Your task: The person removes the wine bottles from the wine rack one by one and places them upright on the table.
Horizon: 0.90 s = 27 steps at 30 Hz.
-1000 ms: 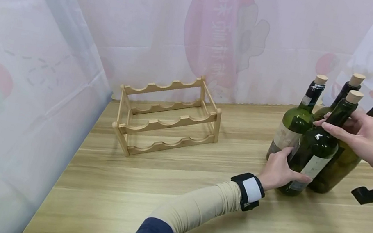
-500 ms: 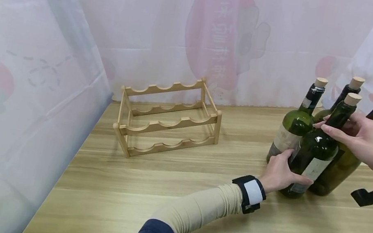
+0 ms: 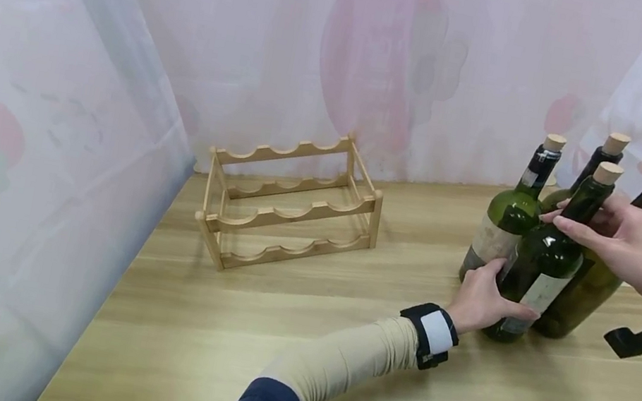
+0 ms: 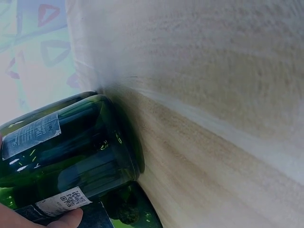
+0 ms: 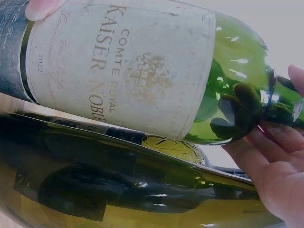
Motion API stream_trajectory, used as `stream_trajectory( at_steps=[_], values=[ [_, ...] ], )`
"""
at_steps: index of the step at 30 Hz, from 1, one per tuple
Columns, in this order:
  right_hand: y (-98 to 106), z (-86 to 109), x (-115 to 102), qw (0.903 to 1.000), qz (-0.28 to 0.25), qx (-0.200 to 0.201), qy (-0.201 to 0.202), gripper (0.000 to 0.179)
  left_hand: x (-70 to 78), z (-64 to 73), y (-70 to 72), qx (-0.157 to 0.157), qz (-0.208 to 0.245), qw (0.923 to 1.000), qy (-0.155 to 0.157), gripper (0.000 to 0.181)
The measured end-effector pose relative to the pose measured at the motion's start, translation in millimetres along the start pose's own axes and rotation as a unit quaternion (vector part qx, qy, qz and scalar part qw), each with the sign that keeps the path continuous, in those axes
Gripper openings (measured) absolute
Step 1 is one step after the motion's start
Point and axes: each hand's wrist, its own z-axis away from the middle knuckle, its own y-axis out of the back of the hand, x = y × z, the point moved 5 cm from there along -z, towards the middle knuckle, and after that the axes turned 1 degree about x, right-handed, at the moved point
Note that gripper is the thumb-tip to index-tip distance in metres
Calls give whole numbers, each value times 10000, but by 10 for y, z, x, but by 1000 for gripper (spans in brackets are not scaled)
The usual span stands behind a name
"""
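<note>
Several green corked wine bottles stand close together at the right of the table. The front wine bottle point(image 3: 548, 258) has a pale label, which reads "Kaiser Noble" in the right wrist view. My left hand point(image 3: 486, 298) grips it low on the body, thumb on one side and fingers on the other. Around its neck are the thumb and fingers of my right hand point(image 3: 635, 245). Behind it to the left is another bottle point(image 3: 511, 216) with a cream label. A taller brown-green bottle point(image 3: 592, 288) stands to its right, and a partly hidden bottle point(image 3: 588, 165) is behind.
A light wooden wine rack point(image 3: 294, 206) with scalloped rails stands at the table's back left, with no bottle in it. Printed white sheeting point(image 3: 243, 58) hangs along the back and both sides. The wooden table point(image 3: 194, 336) has its front edge at the bottom right.
Both hands keep their places on the front wine bottle. Only a slight shift of the head view shows; the bottles and rack stay where they were.
</note>
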Motion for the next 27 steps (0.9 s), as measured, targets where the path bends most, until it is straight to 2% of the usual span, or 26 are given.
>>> stream_trajectory(
  at_steps=[3,7,18,27],
  values=[
    [-47,54,57,9996,183,-92,-195,37,-43,64,-60,-49,-4,10000,74,79],
    [-90,81,89,9998,118,-107,-155,37,-78,100,-113,-25,23,10000,66,81],
    [-53,-10,-14,9990,-208,36,394,33,-44,2,-51,98,-3,9999,-63,82],
    [-33,-25,-31,9993,-181,32,334,31,-31,-39,-22,66,-11,9999,-118,81]
  ],
)
